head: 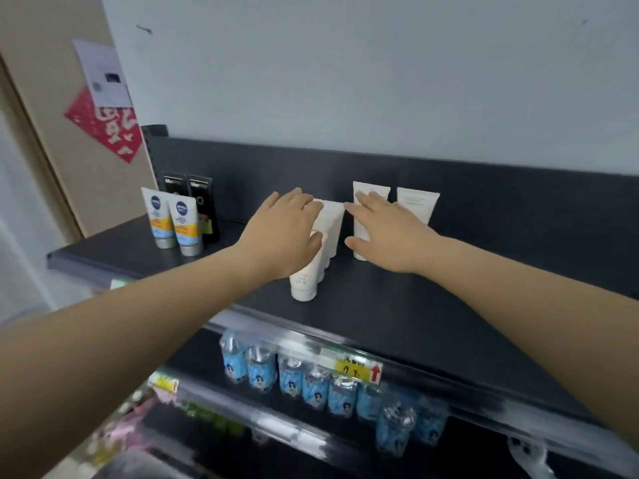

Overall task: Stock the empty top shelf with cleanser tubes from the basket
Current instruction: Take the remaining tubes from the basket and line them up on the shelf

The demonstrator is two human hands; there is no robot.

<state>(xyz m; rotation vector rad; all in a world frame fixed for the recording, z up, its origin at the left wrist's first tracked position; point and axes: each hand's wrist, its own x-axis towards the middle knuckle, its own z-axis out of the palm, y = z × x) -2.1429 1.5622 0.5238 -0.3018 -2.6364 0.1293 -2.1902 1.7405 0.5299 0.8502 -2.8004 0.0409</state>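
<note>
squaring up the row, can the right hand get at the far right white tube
Probably yes: the right hand is open by the neighbouring tube, and the far right white tube stands just beside it, with bare shelf in front.
</note>
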